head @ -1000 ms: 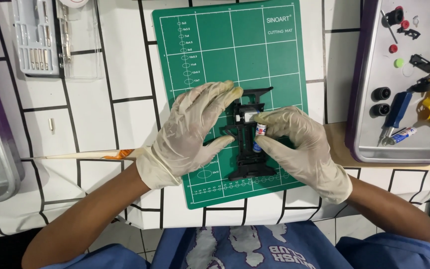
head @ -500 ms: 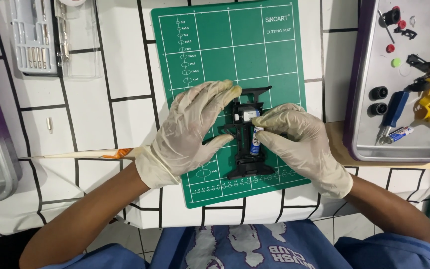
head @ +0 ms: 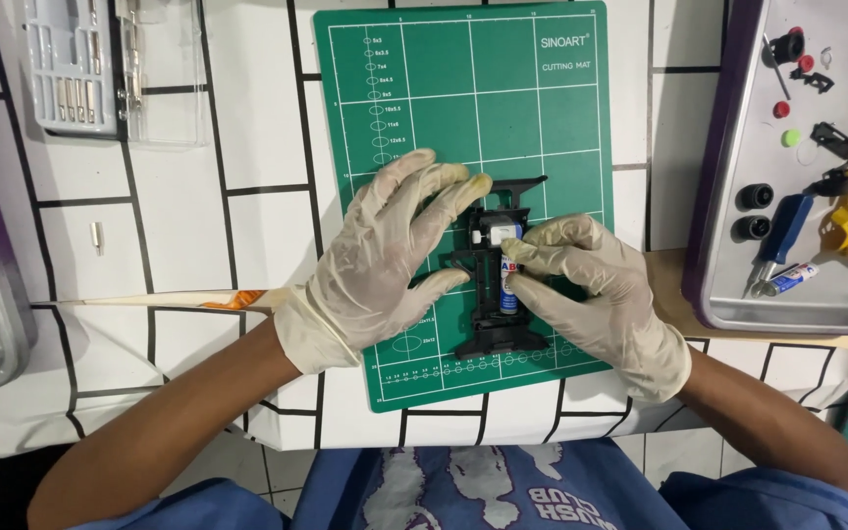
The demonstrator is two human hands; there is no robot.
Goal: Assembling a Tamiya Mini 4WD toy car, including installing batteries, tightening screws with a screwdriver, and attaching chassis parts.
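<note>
Black plastic frame (head: pixel 491 294): angular, matte, lying at the middle of the green cutting mat (head: pixel 463 118), a smooth gridded sheet. Small battery (head: pixel 508 285), cylindrical, white, blue and red, seated lengthwise in the frame. Left hand (head: pixel 385 255), cream latex glove, fingers spread wide, pressing the frame's 9 o'clock edge. Right hand (head: pixel 591 294), gloved, fingertips narrowed onto the battery; whether pinching or only touching is unclear. Metal tray (head: pixel 728 245) at 3 o'clock; clear tool case (head: pixel 110 69) at 10 o'clock.
</note>
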